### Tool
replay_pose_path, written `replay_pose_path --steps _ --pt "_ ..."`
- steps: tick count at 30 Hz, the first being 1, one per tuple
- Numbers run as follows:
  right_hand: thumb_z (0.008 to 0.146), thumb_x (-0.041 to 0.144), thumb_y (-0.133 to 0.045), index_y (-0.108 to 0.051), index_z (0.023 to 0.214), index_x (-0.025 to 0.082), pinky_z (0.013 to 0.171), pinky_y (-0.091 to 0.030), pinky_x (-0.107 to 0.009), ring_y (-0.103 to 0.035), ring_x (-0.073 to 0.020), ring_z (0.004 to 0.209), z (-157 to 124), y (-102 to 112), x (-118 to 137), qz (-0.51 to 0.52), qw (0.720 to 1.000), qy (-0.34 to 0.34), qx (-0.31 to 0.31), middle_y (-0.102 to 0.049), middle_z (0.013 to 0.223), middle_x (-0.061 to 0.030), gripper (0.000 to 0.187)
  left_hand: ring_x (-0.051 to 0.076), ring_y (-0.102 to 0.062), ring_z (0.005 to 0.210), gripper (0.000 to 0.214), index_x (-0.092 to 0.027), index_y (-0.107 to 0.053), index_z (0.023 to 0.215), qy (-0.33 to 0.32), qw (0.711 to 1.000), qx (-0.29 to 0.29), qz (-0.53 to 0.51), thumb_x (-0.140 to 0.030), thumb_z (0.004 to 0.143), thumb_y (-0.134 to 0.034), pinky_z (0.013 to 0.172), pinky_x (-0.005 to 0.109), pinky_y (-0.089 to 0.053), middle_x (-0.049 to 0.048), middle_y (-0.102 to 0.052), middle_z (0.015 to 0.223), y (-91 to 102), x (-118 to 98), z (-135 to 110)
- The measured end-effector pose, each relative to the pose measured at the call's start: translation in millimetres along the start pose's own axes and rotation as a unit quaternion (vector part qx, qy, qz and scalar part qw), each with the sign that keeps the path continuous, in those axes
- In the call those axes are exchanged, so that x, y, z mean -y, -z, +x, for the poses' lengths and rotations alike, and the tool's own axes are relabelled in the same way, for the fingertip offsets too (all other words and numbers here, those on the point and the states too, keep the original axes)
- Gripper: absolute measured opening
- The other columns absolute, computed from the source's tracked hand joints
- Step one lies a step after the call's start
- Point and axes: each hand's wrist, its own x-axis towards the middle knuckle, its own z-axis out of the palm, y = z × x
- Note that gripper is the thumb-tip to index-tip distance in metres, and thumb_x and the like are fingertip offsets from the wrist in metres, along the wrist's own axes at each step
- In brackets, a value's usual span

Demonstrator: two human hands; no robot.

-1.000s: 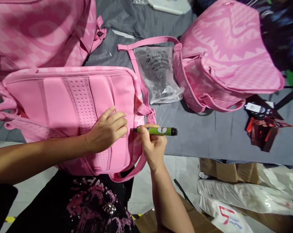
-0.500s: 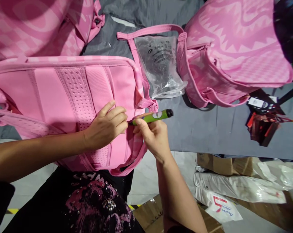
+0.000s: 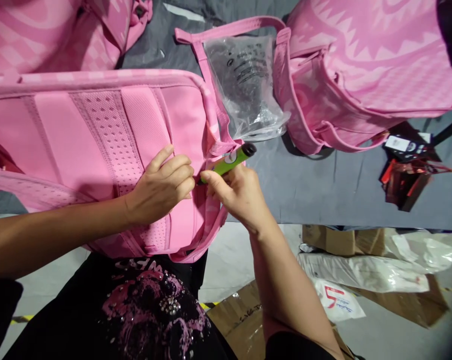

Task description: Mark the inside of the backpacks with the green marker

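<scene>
A pink backpack (image 3: 79, 135) lies with its padded back panel facing up, one edge over the table's near side. My left hand (image 3: 166, 180) rests on that panel, fingers curled and pressing or pinching its fabric by the side seam. Held in my right hand (image 3: 237, 192) is a green pen-shaped tool (image 3: 226, 164) with a black end. The tool slants up to the right. Its lower end meets the backpack near my left fingertips, and the tip itself is hidden there.
On the grey-covered table (image 3: 271, 195) lie a clear plastic bag (image 3: 244, 85), a second pink backpack (image 3: 361, 75) and dark hang tags (image 3: 404, 182). Another pink bag (image 3: 53, 35) stands at far left. Cardboard (image 3: 237, 315) and white wrapped packages (image 3: 361, 272) lie below the table.
The green tool has tilted more steeply, its black end moving up and left, as my right hand turned. My left hand stays at the same seam. The camera view has shifted slightly.
</scene>
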Motion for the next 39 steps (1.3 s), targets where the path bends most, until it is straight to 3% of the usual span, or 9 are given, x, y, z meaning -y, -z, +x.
replay_pose_path --steps 9,13,16,20,24,29,32,36,39 --pt "0.093 0.045 -0.062 -0.053 0.076 0.02 0.051 -0.038 -0.025 -0.054 -0.0123 0.054 -2 -5 -4 0.033 0.999 -0.016 -0.035 -0.06 0.061 0.002 0.032 0.02 -0.063 0.107 0.013 -0.018 -0.064 0.086 -0.001 1.0 0.008 0.012 -0.027 0.095 -0.059 0.112 0.047 -0.049 0.0021 -0.069 0.092 1.2 0 1" --pt "0.094 0.044 -0.062 -0.056 0.069 0.019 0.052 -0.035 -0.025 -0.049 -0.011 0.052 0 -3 -3 -0.001 1.0 -0.003 0.012 -0.056 0.058 0.0019 0.036 0.019 -0.062 0.108 0.015 -0.017 -0.061 0.088 0.002 1.0 0.001 0.018 -0.027 0.098 -0.054 0.114 0.047 -0.046 0.0015 -0.069 0.095 0.9 0 0" --pt "0.092 0.041 -0.063 -0.058 0.071 0.019 0.052 -0.035 -0.026 -0.048 -0.011 0.052 2 -3 -3 -0.04 0.999 0.001 -0.008 -0.055 0.059 0.0021 0.031 0.02 -0.061 0.109 0.018 -0.018 -0.061 0.088 0.002 1.0 0.011 0.017 -0.032 0.098 -0.054 0.115 0.047 -0.045 0.0013 -0.068 0.095 -0.3 0 -1" --pt "0.094 0.042 -0.057 -0.054 0.07 0.02 0.051 -0.033 -0.026 -0.047 -0.0115 0.051 3 -8 0 -0.034 0.999 0.032 0.011 -0.053 0.057 0.0022 0.033 0.021 -0.06 0.112 0.018 -0.017 -0.062 0.089 0.006 1.0 0.007 0.005 -0.032 0.097 -0.056 0.117 0.047 -0.04 0.0034 -0.069 0.097 -1.8 0 -2" --pt "0.09 0.039 -0.058 -0.043 0.064 0.023 0.046 -0.024 -0.027 -0.04 -0.011 0.043 1 -12 9 -0.11 0.99 0.05 -0.078 -0.042 0.049 0.0045 0.034 0.023 -0.059 0.112 0.016 -0.016 -0.065 0.093 0.007 1.0 -0.003 -0.018 -0.031 0.094 -0.061 0.116 0.047 -0.039 0.006 -0.071 0.101 0.5 -2 -6" --pt "0.091 0.032 -0.052 -0.038 0.058 0.022 0.045 -0.026 -0.024 -0.04 -0.0095 0.043 1 -20 8 -0.091 0.993 0.04 -0.058 -0.042 0.048 0.0042 0.036 0.023 -0.061 0.11 0.01 -0.019 -0.065 0.096 0.023 0.999 -0.007 -0.047 -0.026 0.089 -0.068 0.117 0.045 -0.035 0.004 -0.071 0.101 -5.0 0 -7" --pt "0.087 0.032 -0.053 -0.043 0.061 0.022 0.046 -0.026 -0.026 -0.039 -0.01 0.042 -1 -25 5 -0.12 0.985 0.021 -0.12 -0.044 0.048 0.0041 0.03 0.023 -0.062 0.109 0.015 -0.019 -0.065 0.093 0.026 0.999 0.0 -0.043 -0.031 0.087 -0.072 0.116 0.046 -0.037 0.0034 -0.071 0.101 -3.8 -1 -6" --pt "0.09 0.032 -0.049 -0.045 0.061 0.022 0.049 -0.032 -0.026 -0.048 -0.0125 0.047 -9 -31 4 -0.063 0.99 0.028 -0.12 -0.052 0.052 0.0009 0.031 0.024 -0.062 0.109 0.027 -0.017 -0.066 0.097 0.028 0.999 0.011 -0.022 -0.028 0.078 -0.081 0.115 0.047 -0.037 0.003 -0.07 0.1 2.9 -6 -4" --pt "0.086 0.03 -0.052 -0.044 0.06 0.023 0.046 -0.03 -0.028 -0.047 -0.0145 0.042 -12 -33 5 -0.077 0.982 0.036 -0.169 -0.05 0.048 0.0014 0.028 0.025 -0.063 0.106 0.031 -0.017 -0.066 0.093 0.006 1.0 0.025 -0.002 -0.035 0.075 -0.084 0.114 0.048 -0.038 0.002 -0.069 0.095 9.1 -8 -2"
